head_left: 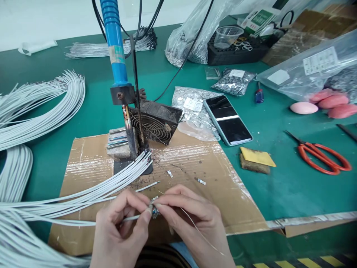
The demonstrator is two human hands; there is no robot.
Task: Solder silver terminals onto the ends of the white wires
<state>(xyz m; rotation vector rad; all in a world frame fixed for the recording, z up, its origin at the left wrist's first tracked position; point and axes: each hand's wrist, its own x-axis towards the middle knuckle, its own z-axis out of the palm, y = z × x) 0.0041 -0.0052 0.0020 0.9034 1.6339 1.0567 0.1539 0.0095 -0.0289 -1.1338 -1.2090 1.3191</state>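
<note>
My left hand pinches the end of a thin white wire low over the cardboard sheet. My right hand pinches a small metal terminal against that wire end, fingertips of both hands meeting. A fine strand of solder wire trails from under my right hand. A bundle of white wires fans in from the left, its ends under the blue-handled soldering iron fixed upright in a stand. Two loose terminals lie on the cardboard.
A small black fan sits behind the iron. A phone, a yellow sponge and red scissors lie on the green table to the right. Bags of metal parts and more white wire coils surround the work area.
</note>
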